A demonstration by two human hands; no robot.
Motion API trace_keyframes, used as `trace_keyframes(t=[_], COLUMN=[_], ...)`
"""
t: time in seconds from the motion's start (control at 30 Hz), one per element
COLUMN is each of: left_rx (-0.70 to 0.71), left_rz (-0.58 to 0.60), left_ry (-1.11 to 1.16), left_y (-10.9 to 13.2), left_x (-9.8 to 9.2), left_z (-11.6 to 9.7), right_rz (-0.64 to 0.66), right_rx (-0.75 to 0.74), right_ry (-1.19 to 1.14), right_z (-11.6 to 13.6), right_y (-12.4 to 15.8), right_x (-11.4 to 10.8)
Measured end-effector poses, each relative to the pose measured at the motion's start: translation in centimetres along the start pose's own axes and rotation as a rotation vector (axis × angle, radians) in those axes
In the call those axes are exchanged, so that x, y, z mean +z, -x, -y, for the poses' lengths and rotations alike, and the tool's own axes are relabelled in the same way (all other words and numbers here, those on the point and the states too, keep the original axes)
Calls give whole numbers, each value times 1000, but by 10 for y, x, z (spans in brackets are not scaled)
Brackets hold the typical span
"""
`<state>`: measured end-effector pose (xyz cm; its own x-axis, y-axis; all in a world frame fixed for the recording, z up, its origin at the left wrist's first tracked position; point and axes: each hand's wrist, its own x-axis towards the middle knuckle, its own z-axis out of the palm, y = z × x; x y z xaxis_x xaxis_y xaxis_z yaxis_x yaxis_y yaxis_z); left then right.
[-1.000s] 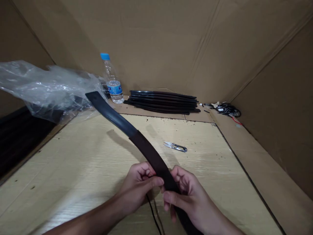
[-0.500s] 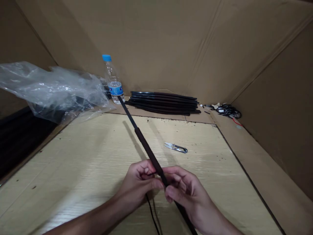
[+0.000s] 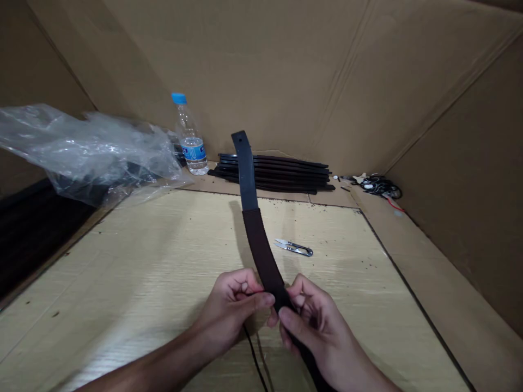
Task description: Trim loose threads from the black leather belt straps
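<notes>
Both my hands pinch a long dark leather strap [image 3: 255,231] over the pale wooden board [image 3: 134,277]. My left hand [image 3: 235,307] grips its left edge with thumb and fingers closed. My right hand [image 3: 312,326] holds its right edge, fingers curled round it. The strap rises away from me, brown near my hands and black at its far end, its flat face toward me. Thin dark threads [image 3: 255,359] hang below my hands.
Small thread snips [image 3: 295,247] lie on the board just beyond the strap. A stack of black straps [image 3: 281,171] and a water bottle [image 3: 188,136] stand at the back. Crumpled clear plastic [image 3: 81,149] lies at the left. Cardboard walls surround the board; small clutter [image 3: 379,185] sits far right.
The strap's far end swung from the left toward the middle and twisted, first edge-on, now showing its flat face. My hands stayed in place on it.
</notes>
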<state>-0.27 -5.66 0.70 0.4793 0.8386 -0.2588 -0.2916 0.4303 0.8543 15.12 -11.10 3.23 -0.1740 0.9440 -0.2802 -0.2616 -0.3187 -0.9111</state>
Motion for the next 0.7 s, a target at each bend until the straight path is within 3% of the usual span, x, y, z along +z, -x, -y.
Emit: trace_keyframes(t=[0.13,0.3,0.5,0.7], left_rx=[22,19,30,30], left_rz=[-13,90,17,55], left_ry=[14,91,-57,22], left_y=[-2,-4,0,3], left_x=[0,-1,-1,3], left_z=[-1,1,-3,-1], right_rz=[-34,18,70,32], right_rx=[10,-22,43,8], right_ry=[-36,-29,-33,-178], right_z=[4,-2,-9,-6], right_y=[-1,-2,-3,-2], right_x=[0,-1,0,0])
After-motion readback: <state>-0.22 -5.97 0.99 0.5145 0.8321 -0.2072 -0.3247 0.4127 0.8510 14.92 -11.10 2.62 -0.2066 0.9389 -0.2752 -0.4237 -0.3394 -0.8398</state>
